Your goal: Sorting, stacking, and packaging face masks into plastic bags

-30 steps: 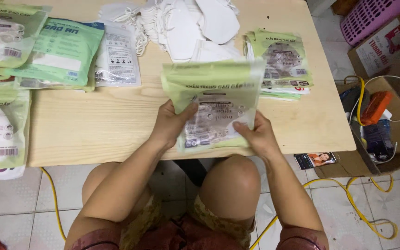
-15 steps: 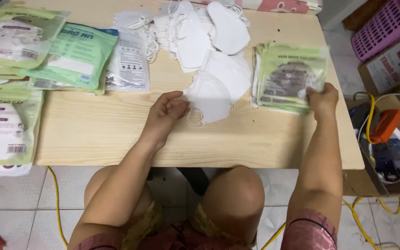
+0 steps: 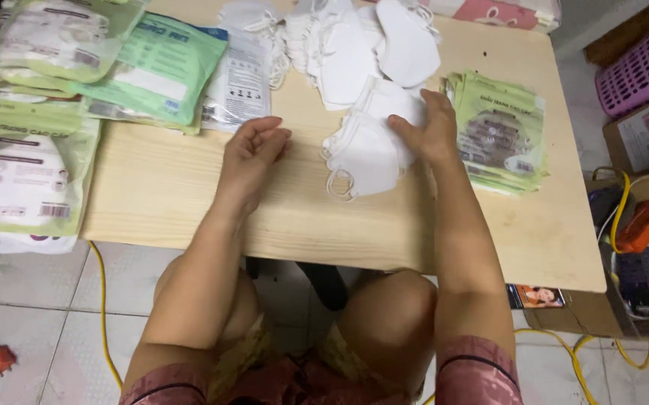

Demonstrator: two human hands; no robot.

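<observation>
My right hand (image 3: 428, 127) lies flat on a small stack of white folded face masks (image 3: 366, 150) in the middle of the wooden table (image 3: 189, 195), fingers spread over its upper right part. My left hand (image 3: 253, 150) rests on the bare wood just left of that stack, fingers loosely curled, holding nothing. A pile of green packaged masks (image 3: 501, 135) lies to the right of my right hand. More loose white masks (image 3: 369, 45) are heaped at the table's far edge.
Green and clear mask packets (image 3: 152, 71) cover the table's left side and overhang it (image 3: 17, 180). A pink basket (image 3: 639, 67), a cardboard box and an orange tool (image 3: 643, 225) with yellow cable stand at the right. A yellow cord (image 3: 103, 300) runs over the tiled floor.
My right hand left the green packet pile and moved left onto the white masks. My left hand slid a little left, off the masks. One second ago both hands held a green packet.
</observation>
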